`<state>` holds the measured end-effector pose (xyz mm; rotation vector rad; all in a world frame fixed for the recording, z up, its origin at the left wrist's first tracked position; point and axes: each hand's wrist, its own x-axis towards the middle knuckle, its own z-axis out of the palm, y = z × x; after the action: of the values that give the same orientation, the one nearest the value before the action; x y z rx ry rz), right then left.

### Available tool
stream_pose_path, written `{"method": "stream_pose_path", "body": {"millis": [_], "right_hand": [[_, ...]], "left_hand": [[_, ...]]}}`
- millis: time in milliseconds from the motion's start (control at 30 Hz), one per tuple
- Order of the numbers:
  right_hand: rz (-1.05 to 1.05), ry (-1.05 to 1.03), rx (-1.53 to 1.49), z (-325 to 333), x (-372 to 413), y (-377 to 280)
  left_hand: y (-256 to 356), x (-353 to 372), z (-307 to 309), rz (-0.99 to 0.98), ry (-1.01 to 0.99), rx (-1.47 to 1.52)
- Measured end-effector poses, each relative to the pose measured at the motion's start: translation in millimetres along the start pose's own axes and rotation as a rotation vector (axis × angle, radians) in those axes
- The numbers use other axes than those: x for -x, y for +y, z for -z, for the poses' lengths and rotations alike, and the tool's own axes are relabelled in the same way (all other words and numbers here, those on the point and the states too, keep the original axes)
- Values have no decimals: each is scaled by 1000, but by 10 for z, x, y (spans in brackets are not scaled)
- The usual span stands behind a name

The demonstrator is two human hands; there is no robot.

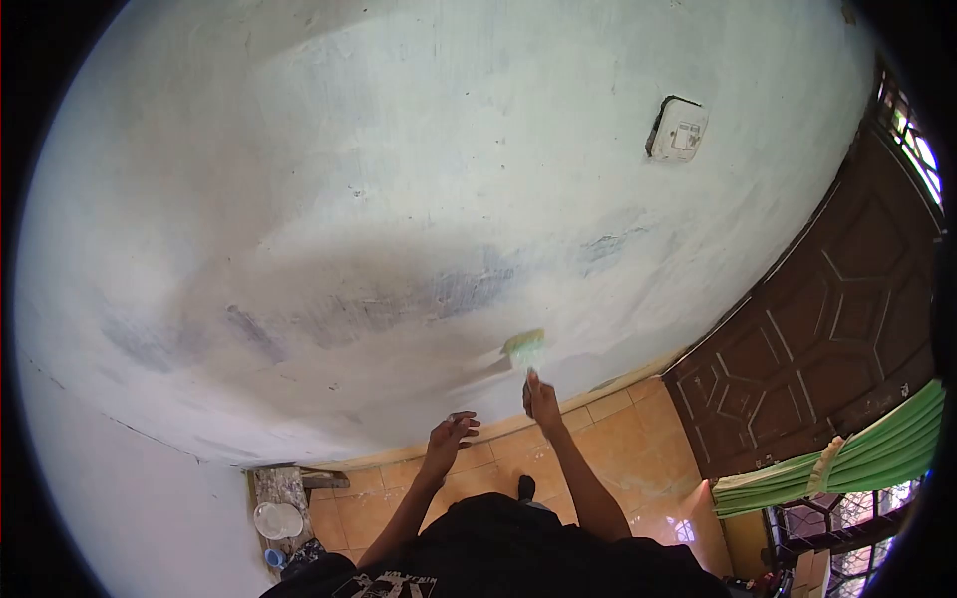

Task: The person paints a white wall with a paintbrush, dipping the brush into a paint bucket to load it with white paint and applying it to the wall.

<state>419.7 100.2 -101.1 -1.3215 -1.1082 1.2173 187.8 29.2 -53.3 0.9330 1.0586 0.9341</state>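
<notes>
My right hand [541, 404] is closed round the handle of a wide paintbrush [524, 351]. Its pale green head points up, with yellowish bristles at the wall [449, 179]; whether they press on it is hard to tell. To the left, my left hand [453, 439] hangs in front of the lower wall, fingers loosely bent and apart, with nothing I can make out in them. The wall is whitish, with bluish-grey smudged patches above and left of the brush.
A white switch plate [680, 130] sits on the upper right wall. A brown panelled door [827, 329] and green curtain [847, 453] are at the right. At lower left, a paint-stained stool [282, 486] bears a whitish round container [278, 520]. Orange tiles [638, 448] cover the floor.
</notes>
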Motion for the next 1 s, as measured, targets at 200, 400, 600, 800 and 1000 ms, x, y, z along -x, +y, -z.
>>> {"method": "stream_pose_path", "body": {"millis": [200, 400, 600, 800, 1000], "right_hand": [[167, 101, -56, 64, 177, -669], [323, -50, -134, 111, -388, -850], [-22, 64, 47, 173, 99, 195], [192, 130, -246, 464, -141, -942], [112, 99, -168, 680, -582, -684]], "left_hand": [[-146, -4, 10, 61, -10, -24], [-91, -91, -150, 18, -34, -61], [-26, -149, -257, 13, 14, -44], [-100, -211, -327, 30, 3, -61], [-22, -323, -488, 6, 39, -56]]}}
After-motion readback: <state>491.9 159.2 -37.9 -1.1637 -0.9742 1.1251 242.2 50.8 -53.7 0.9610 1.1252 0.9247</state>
